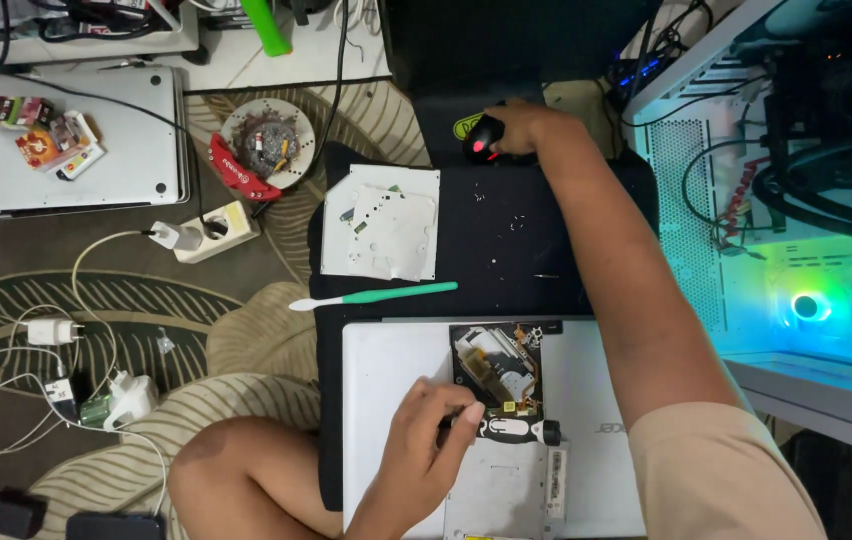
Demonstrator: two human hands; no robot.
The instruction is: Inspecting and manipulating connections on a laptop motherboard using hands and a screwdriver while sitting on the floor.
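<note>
My left hand (431,425) rests on a closed white laptop (386,400) and pinches the edge of an opened optical drive (501,375) lying on it, near a black-and-white part at its lower edge. My right hand (524,128) is stretched far forward and grips a black and red screwdriver handle (483,138) at the back of a black mat (506,250). A white metal drive cover (386,222) lies on the mat's left part. A teal and white pry tool (376,296) lies just in front of it. Tiny screws are scattered on the mat.
A lit computer case (806,200) with glowing fans stands at the right. A silver laptop (76,140) with small packets lies at the back left. A round dish of small parts (268,142), a power strip (208,232), chargers and cables sit on the patterned rug. My bare knee (236,470) is at the lower left.
</note>
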